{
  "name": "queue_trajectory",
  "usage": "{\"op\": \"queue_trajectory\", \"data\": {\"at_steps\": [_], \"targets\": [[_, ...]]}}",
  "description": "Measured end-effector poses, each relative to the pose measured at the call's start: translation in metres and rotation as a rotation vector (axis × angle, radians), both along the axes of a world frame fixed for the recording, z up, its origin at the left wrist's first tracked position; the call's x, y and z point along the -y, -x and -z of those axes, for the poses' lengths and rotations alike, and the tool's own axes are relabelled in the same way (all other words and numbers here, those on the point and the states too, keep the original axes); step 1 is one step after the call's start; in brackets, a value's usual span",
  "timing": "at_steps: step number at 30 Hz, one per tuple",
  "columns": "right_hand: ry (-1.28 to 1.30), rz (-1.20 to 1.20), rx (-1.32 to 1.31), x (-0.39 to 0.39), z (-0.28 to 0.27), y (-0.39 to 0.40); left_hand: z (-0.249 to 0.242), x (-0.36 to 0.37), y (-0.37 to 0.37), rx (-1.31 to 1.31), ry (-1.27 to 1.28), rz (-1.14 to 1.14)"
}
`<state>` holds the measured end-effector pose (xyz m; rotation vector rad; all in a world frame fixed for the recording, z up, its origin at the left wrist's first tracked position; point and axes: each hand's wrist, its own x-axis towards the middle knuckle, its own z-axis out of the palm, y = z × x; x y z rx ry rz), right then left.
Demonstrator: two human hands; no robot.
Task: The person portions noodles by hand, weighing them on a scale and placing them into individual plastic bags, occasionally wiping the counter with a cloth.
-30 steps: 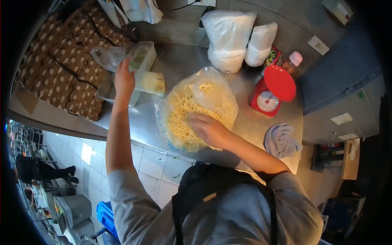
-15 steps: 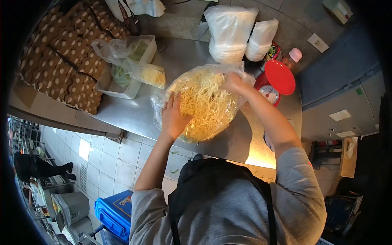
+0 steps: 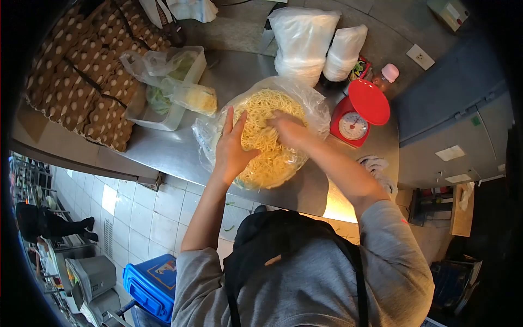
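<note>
Right now, both hands are at a big heap of yellow noodles (image 3: 266, 158). The noodles sit in a clear plastic bag (image 3: 316, 111), and the bag sits on a shiny metal table (image 3: 150, 158), near the edge by the person. The bag's mouth is wide, so lots of noodles show.

The left hand (image 3: 232, 151) is at the left side of the heap. Its fingers are spread wide, with the thumb out to the side, and it does not grip anything that I can see. The right hand (image 3: 289, 129) is on top of the noodles, near the middle. It is blurry and its fingertips are hard to see, so I can't tell if it has noodles in its grip.

I think the step in hand is moving the noodles about inside the bag. The next move seems to call for soft fingers, so the noodles do not break. It also calls for the left hand to hold the side steady, since thin plastic could slip or fold in.

Up and to the left, a small bag of yellow food (image 3: 201, 101) leans on a plastic tub (image 3: 173, 122). To the right of the noodles stands a red scale (image 3: 353, 126), with a striped cloth (image 3: 376, 162) below it.
</note>
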<state>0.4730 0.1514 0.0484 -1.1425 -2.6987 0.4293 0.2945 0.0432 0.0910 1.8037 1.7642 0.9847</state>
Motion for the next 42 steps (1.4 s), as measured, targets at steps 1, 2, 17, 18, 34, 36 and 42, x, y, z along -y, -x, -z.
{"op": "queue_trajectory", "data": {"at_steps": [1, 2, 17, 18, 34, 36, 42], "targets": [[0.021, 0.001, -0.044, -0.012, -0.009, -0.004, 0.000, -0.001, -0.001, 0.003, 0.004, -0.007], [0.042, 0.000, -0.088, -0.021, -0.030, -0.006, 0.001, -0.002, 0.000, 0.004, -0.003, -0.007], [-0.053, 0.030, 0.037, 0.008, -0.008, 0.020, -0.017, 0.000, -0.002, 0.029, -0.017, -0.128], [-0.059, 0.032, 0.038, 0.011, 0.004, 0.021, -0.021, 0.001, -0.005, 0.095, 0.053, -0.116], [-0.097, 0.119, -0.639, -0.010, -0.181, 0.017, 0.036, -0.070, 0.000, 0.336, 0.103, 0.005], [-0.028, 0.161, -0.535, -0.008, -0.141, 0.019, 0.071, -0.072, 0.020, 0.335, 0.006, 0.081], [-0.115, 0.064, -0.090, 0.019, -0.010, 0.029, 0.032, -0.053, 0.040, -0.056, 0.132, 0.110]]}}
